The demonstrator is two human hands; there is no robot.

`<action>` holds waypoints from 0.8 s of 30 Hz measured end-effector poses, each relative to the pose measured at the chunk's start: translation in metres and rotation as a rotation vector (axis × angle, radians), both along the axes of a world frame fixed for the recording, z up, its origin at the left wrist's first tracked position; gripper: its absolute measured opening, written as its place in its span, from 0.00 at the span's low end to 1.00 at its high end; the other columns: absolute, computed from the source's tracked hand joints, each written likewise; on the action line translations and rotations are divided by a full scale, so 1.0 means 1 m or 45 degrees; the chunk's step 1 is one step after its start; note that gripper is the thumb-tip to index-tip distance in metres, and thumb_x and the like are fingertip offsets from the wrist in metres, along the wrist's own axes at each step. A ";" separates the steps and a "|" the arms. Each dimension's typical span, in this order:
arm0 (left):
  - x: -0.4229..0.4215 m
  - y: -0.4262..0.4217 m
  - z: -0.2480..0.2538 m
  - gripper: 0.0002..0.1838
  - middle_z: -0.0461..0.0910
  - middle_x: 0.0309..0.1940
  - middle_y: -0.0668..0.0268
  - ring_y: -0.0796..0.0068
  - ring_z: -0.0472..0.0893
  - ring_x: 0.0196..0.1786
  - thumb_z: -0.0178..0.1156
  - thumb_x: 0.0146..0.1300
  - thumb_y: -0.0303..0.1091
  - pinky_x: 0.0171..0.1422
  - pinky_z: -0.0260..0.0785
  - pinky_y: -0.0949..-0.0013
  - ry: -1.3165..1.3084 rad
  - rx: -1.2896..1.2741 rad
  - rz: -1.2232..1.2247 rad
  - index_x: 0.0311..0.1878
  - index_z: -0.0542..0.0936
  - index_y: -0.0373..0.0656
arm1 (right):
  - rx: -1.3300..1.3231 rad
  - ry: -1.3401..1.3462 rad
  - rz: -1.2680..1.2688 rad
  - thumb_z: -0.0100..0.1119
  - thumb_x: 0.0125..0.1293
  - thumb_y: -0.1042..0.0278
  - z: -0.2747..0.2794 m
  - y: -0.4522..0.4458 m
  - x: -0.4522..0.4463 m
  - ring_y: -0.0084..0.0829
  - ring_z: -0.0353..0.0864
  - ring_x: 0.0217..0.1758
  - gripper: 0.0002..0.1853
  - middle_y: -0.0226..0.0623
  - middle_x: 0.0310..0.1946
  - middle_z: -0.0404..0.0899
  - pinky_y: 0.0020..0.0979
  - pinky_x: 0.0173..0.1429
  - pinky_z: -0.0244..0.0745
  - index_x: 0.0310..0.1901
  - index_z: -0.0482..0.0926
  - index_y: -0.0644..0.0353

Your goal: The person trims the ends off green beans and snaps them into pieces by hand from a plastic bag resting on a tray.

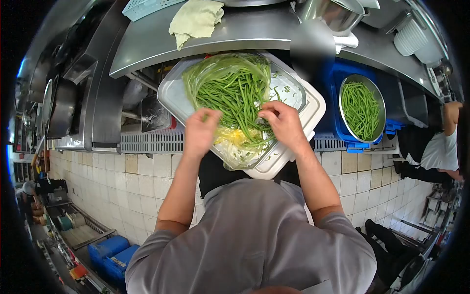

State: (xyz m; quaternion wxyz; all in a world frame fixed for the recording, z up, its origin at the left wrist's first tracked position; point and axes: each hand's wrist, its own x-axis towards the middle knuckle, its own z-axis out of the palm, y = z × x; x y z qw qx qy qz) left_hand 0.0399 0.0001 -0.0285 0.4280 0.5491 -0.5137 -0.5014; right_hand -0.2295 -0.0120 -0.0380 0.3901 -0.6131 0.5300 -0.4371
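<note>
A clear plastic bag (198, 81) lies spread in a tray, heaped with long green beans (235, 93). My left hand (201, 130) is over the bag's left side, its fingers curled and smeared by motion. A small green bit shows at its fingertips, too blurred to name. On the other side of the heap, my right hand (283, 122) has thumb and forefinger pinched at a green bean. Under the bag is a clear-walled tray (301, 98) with short bean scraps on its bottom. Yellowish plastic (237, 137) shows at the bag's near end.
To the right, a steel bowl (382, 110) of green beans sits on a blue bin (338, 98). A steel counter (245, 32) runs along the far side, with a cloth (196, 22) and a metal pot (333, 14). Another person (435, 147) stands at the far right.
</note>
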 end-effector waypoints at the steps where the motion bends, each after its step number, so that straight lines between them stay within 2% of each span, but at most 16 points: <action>1: -0.023 0.006 0.002 0.15 0.84 0.28 0.63 0.63 0.83 0.29 0.69 0.69 0.44 0.38 0.76 0.56 -0.528 -0.108 0.019 0.39 0.82 0.40 | 0.037 0.049 0.007 0.73 0.65 0.62 0.001 -0.004 0.007 0.38 0.85 0.32 0.15 0.44 0.30 0.85 0.34 0.40 0.79 0.43 0.86 0.66; 3: -0.046 0.010 -0.003 0.18 0.86 0.31 0.54 0.54 0.85 0.33 0.72 0.65 0.46 0.41 0.76 0.55 -0.774 -0.236 0.006 0.34 0.84 0.37 | 0.110 0.150 0.026 0.73 0.64 0.61 0.006 -0.010 0.026 0.37 0.86 0.32 0.16 0.45 0.31 0.86 0.34 0.40 0.79 0.45 0.86 0.66; 4: -0.054 0.009 -0.001 0.18 0.86 0.32 0.53 0.53 0.85 0.35 0.72 0.64 0.45 0.42 0.76 0.55 -0.841 -0.170 -0.002 0.34 0.84 0.37 | 0.072 0.235 0.069 0.72 0.64 0.64 0.005 -0.014 0.031 0.35 0.86 0.32 0.14 0.44 0.31 0.86 0.34 0.40 0.79 0.46 0.85 0.66; 6: -0.065 0.003 0.005 0.18 0.86 0.35 0.50 0.49 0.86 0.37 0.73 0.63 0.45 0.43 0.77 0.54 -0.972 -0.040 -0.019 0.35 0.84 0.37 | 0.062 0.010 0.044 0.70 0.65 0.68 0.005 -0.010 0.039 0.32 0.85 0.31 0.12 0.43 0.30 0.86 0.33 0.38 0.79 0.45 0.85 0.66; 7: -0.066 -0.002 0.007 0.17 0.86 0.33 0.51 0.52 0.85 0.35 0.73 0.62 0.44 0.41 0.76 0.56 -0.991 -0.036 -0.021 0.34 0.83 0.37 | 0.047 -0.101 0.031 0.69 0.65 0.70 0.008 -0.010 0.040 0.31 0.85 0.31 0.11 0.42 0.29 0.85 0.33 0.38 0.79 0.45 0.85 0.66; 8: -0.067 -0.004 0.007 0.17 0.85 0.31 0.52 0.55 0.85 0.33 0.74 0.61 0.42 0.40 0.76 0.57 -1.011 -0.025 -0.025 0.33 0.83 0.37 | 0.043 -0.219 -0.007 0.64 0.67 0.76 0.014 -0.007 0.037 0.25 0.83 0.30 0.08 0.38 0.30 0.85 0.29 0.36 0.78 0.47 0.83 0.66; 9: -0.067 -0.003 0.008 0.16 0.85 0.29 0.53 0.58 0.85 0.31 0.74 0.61 0.41 0.39 0.75 0.59 -1.031 -0.008 -0.031 0.33 0.83 0.36 | 0.049 -0.316 -0.033 0.63 0.69 0.77 0.018 -0.002 0.032 0.24 0.82 0.32 0.08 0.37 0.33 0.85 0.28 0.37 0.78 0.48 0.82 0.65; 11: -0.065 -0.007 0.008 0.17 0.83 0.27 0.55 0.62 0.82 0.29 0.74 0.61 0.41 0.37 0.74 0.59 -0.874 0.052 -0.045 0.32 0.82 0.36 | 0.050 -0.503 -0.091 0.59 0.71 0.79 0.025 0.003 0.012 0.22 0.82 0.36 0.08 0.35 0.38 0.85 0.25 0.41 0.79 0.50 0.79 0.64; 15: -0.056 -0.009 -0.007 0.17 0.80 0.23 0.54 0.62 0.80 0.27 0.72 0.61 0.40 0.36 0.74 0.60 -0.667 0.036 0.001 0.30 0.79 0.35 | 0.138 -0.701 -0.110 0.55 0.72 0.82 0.030 0.020 -0.015 0.23 0.82 0.37 0.07 0.37 0.40 0.84 0.25 0.42 0.81 0.49 0.75 0.63; 16: -0.053 -0.011 -0.010 0.15 0.82 0.25 0.59 0.73 0.78 0.27 0.72 0.63 0.36 0.36 0.73 0.64 -0.659 0.046 -0.007 0.32 0.78 0.36 | 0.146 -0.780 -0.089 0.55 0.72 0.83 0.025 0.024 -0.017 0.22 0.82 0.37 0.07 0.37 0.40 0.84 0.25 0.42 0.82 0.48 0.75 0.64; 19: -0.046 -0.009 -0.006 0.11 0.84 0.27 0.65 0.80 0.76 0.28 0.71 0.64 0.32 0.35 0.71 0.69 -0.230 0.111 0.045 0.35 0.79 0.37 | 0.235 -0.882 0.007 0.58 0.72 0.82 0.011 0.036 -0.017 0.22 0.82 0.37 0.05 0.38 0.41 0.83 0.26 0.42 0.82 0.47 0.74 0.65; 20: -0.039 -0.010 -0.014 0.07 0.87 0.33 0.66 0.84 0.75 0.29 0.68 0.68 0.27 0.34 0.69 0.72 -0.051 0.127 0.011 0.40 0.78 0.39 | 0.263 -0.891 0.029 0.58 0.72 0.82 0.007 0.042 -0.012 0.22 0.82 0.37 0.05 0.39 0.41 0.83 0.26 0.42 0.83 0.46 0.74 0.65; 24: -0.037 0.000 0.012 0.07 0.89 0.39 0.59 0.89 0.70 0.23 0.66 0.72 0.27 0.25 0.61 0.78 0.347 0.204 -0.009 0.46 0.76 0.42 | 0.246 -0.880 0.041 0.61 0.72 0.82 -0.002 0.059 0.018 0.20 0.83 0.39 0.09 0.37 0.42 0.84 0.23 0.43 0.81 0.52 0.77 0.67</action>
